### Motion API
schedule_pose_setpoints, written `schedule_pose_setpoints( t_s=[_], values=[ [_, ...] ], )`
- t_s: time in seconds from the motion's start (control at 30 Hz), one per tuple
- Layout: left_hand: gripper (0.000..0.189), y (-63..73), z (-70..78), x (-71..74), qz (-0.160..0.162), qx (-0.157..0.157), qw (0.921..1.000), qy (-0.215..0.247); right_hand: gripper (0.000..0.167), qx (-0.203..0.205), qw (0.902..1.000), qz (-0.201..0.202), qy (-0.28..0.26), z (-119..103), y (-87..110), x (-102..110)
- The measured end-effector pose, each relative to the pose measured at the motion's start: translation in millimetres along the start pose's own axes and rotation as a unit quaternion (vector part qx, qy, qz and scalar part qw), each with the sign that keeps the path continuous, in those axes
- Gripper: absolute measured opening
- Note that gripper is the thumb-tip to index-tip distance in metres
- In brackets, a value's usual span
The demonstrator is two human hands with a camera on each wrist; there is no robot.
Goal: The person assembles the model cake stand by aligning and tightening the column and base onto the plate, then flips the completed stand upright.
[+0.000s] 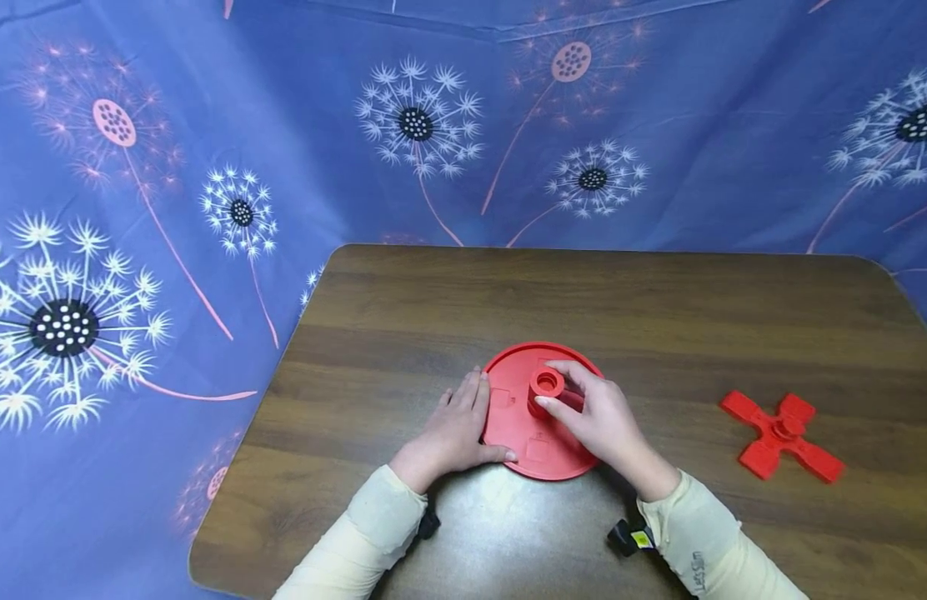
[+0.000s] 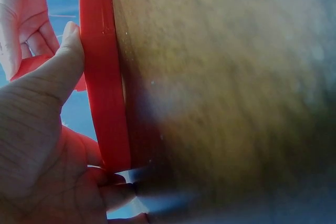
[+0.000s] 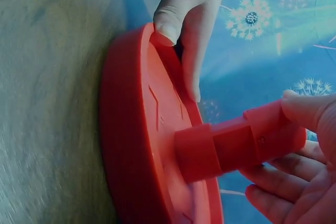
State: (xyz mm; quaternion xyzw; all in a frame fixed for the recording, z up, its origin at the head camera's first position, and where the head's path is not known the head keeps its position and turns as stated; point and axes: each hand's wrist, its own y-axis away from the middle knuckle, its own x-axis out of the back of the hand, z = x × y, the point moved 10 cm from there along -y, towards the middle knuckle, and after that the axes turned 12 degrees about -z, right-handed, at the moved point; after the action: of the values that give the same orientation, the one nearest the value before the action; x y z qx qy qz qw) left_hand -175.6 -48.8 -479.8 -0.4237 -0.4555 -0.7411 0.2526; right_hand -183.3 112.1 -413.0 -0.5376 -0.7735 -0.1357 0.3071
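Note:
A round red disc [image 1: 512, 429] with a raised rim lies on the table. From its middle rises a red post [image 3: 197, 153], topped by a thicker hollow red collar [image 3: 275, 129]; whether these are one piece I cannot tell. The right hand [image 1: 609, 417] pinches the collar between thumb and fingers. At the disc's left side rests the left hand [image 1: 456, 429], fingers straight along the edge and thumb on the front rim. The left wrist view shows the thumb against the red side wall [image 2: 105, 77]. The right palm is partly hidden in the head view.
A red cross-shaped piece [image 1: 788, 428] with a raised hub lies on the wooden table [image 1: 643, 292], to the right of the disc. Blue dandelion-print cloth [image 1: 298, 100] hangs behind and to the left of the table. Black straps with devices [image 1: 623, 537] sit under both wrists.

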Motion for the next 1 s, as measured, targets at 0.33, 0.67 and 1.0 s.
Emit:
schedule_pose_setpoints(
  t_s=[0.33, 0.67, 1.0],
  values=[
    [0.119, 9.2, -11.1, -5.0, 0.017, -0.003, 0.9987, 0.049, 0.057, 0.014, 0.9939, 0.016, 0.108, 6.1, 36.7, 58.2],
    [0.119, 14.4, -17.4, 0.6, 0.029, -0.01, 0.9983, 0.05, 0.048, -0.186, 0.9563, 0.097, 0.204, 98.4, 129.9, 169.3],
    [0.118, 1.8, 0.1, 1.4, 0.014, -0.034, 0.9977, 0.056, 0.072, -0.327, 0.915, -0.053, 0.23, 178.5, 188.5, 180.1]
  ],
)
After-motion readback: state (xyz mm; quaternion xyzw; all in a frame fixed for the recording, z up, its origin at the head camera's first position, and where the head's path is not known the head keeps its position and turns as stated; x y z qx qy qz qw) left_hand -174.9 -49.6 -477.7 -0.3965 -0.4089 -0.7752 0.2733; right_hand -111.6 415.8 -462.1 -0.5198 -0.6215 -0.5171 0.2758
